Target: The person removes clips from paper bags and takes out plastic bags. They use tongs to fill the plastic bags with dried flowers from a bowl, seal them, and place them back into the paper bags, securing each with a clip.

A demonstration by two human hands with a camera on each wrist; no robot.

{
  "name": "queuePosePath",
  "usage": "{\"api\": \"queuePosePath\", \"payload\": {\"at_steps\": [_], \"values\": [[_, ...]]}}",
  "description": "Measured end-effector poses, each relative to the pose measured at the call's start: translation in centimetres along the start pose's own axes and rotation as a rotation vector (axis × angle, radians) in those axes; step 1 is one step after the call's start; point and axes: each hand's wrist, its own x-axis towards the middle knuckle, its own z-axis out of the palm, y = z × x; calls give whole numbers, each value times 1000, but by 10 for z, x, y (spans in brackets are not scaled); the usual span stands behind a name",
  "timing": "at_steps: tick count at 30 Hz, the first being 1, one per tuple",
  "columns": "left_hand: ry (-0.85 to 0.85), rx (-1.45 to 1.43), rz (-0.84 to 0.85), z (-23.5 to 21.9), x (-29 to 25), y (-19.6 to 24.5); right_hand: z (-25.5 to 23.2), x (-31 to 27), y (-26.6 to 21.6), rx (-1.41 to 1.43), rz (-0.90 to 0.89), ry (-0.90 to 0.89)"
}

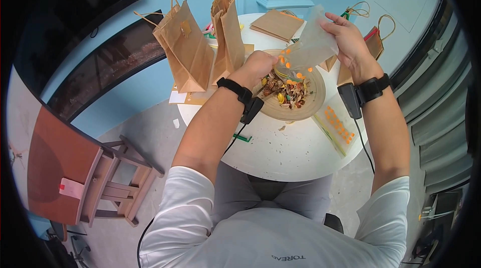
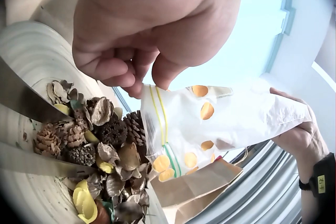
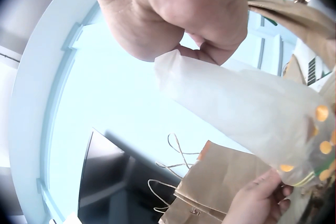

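Observation:
A frosted zip bag with orange dots (image 1: 313,42) hangs tilted over a wide round bowl (image 1: 319,92), its zip end low and its other end raised. My left hand (image 1: 259,65) pinches the bag beside its yellow and green zip (image 2: 164,124). At the raised end, my right hand (image 1: 350,40) grips a corner between thumb and fingers. In the bowl lie pine cones (image 2: 50,140), dried petals (image 2: 100,111) and yellow pieces (image 2: 85,200). Two flat metal arms (image 2: 31,90) reach over these pieces in the left wrist view.
Two upright brown paper bags (image 1: 183,50) stand left of the bowl, a flat paper bag (image 1: 276,25) lies behind it, and more paper bags (image 1: 375,42) stand at right. A second orange-dotted zip bag (image 1: 335,127) lies flat on the white table (image 1: 280,162), where crumbs are scattered.

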Motion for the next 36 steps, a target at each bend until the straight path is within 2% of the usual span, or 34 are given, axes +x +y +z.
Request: {"api": "queuePosePath", "payload": {"at_steps": [2,5,14,17,20,23,26,29,32,35,36], "values": [[-10,-67,7,2,-6,4,-3,2,0,21,22,6],[-30,9,-18,2,0,1,-8,5,2,45,48,-6],[-1,-164,-28,1,-12,12,-17,12,8,87,55,7],[-38,-34,-10,1,-6,8,-17,11,8,85,58,34],[-29,-70,-38,2,-7,9,-17,9,8,89,62,39],[-27,-127,-19,3,-6,8,-22,10,7,94,57,3],[-20,-48,-1,4,-4,9,-23,9,7,108,60,14],[73,-138,68,9,-6,13,-23,7,6,88,57,16],[-32,-54,105,6,-3,8,-26,7,7,78,60,-4],[-60,-77,48,6,-1,4,-22,3,6,92,68,48],[-23,-82,51,8,-2,3,-21,1,5,94,72,76]]}}
